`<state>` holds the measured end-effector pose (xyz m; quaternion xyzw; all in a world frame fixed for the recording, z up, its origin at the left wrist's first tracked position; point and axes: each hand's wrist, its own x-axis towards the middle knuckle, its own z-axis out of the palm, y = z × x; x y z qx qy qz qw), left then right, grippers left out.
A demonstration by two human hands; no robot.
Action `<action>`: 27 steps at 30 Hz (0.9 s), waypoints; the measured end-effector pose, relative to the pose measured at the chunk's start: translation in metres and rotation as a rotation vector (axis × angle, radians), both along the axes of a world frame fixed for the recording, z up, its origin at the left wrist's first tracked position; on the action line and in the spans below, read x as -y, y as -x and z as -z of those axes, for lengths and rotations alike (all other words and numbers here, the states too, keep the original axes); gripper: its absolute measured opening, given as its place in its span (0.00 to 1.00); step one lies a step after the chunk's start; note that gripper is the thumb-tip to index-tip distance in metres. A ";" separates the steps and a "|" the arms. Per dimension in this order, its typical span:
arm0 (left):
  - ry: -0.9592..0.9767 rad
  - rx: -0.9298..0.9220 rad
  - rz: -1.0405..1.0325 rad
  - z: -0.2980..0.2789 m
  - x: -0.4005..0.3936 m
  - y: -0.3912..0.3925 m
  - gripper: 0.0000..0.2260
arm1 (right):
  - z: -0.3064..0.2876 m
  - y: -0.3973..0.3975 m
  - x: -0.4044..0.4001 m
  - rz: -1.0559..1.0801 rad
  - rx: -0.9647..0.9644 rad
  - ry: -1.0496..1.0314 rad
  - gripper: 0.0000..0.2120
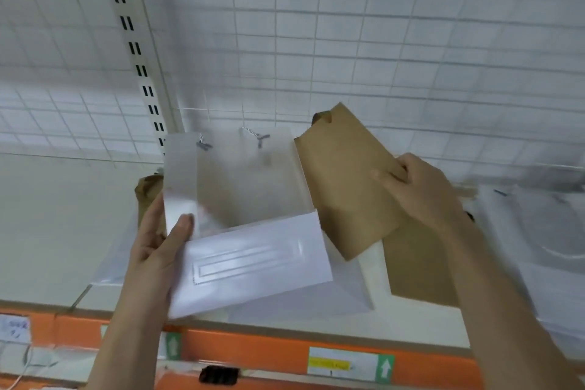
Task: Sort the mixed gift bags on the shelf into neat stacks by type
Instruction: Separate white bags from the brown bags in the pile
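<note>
1. Head view, centre of frame: the left hand (158, 241) holds a white gift bag (250, 215) by its left edge. The thumb lies across the front face and the fingers are behind it; the grip is closed on the bag. The bag is folded flat, with its base panel turned up towards the camera and grey cord handles showing near its top edge.
2. Right of centre: the right hand (421, 187) grips a brown paper bag (348, 180) at its right edge, thumb on the front, fingers curled behind. The bag is flat, tilted, and overlaps the right edge of the white gift bag.
3. Below the right hand: a second brown bag (418, 269) lies flat on the shelf (47, 231).
4. Far right of frame: a stack of white bags (544, 247) lies on the shelf, blurred.
5. Left of centre, behind the left hand: part of another brown bag (148, 187) is visible; its position is unclear.
6. Bottom of frame: the shelf's orange front rail (269, 348) carries a white label with a green arrow (348, 364).
7. Upper frame: a white wire grid back panel (380, 25) and a slotted upright (136, 47).
</note>
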<state>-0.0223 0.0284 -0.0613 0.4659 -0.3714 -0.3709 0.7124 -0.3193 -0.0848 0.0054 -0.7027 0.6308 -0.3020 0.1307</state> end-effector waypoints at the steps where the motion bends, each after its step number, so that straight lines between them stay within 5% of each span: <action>1: 0.012 0.001 0.005 -0.001 0.003 0.004 0.21 | -0.001 0.010 -0.007 0.031 0.066 -0.015 0.15; 13: -0.040 0.054 0.180 0.004 0.038 0.076 0.17 | 0.058 0.103 -0.073 0.449 0.515 -0.213 0.21; 18: -0.058 0.044 0.198 0.010 0.041 0.078 0.22 | 0.066 0.098 -0.076 0.422 0.348 -0.190 0.28; 27: -0.069 0.035 0.258 0.003 0.040 0.095 0.20 | 0.075 0.088 -0.070 0.413 -0.111 -0.182 0.17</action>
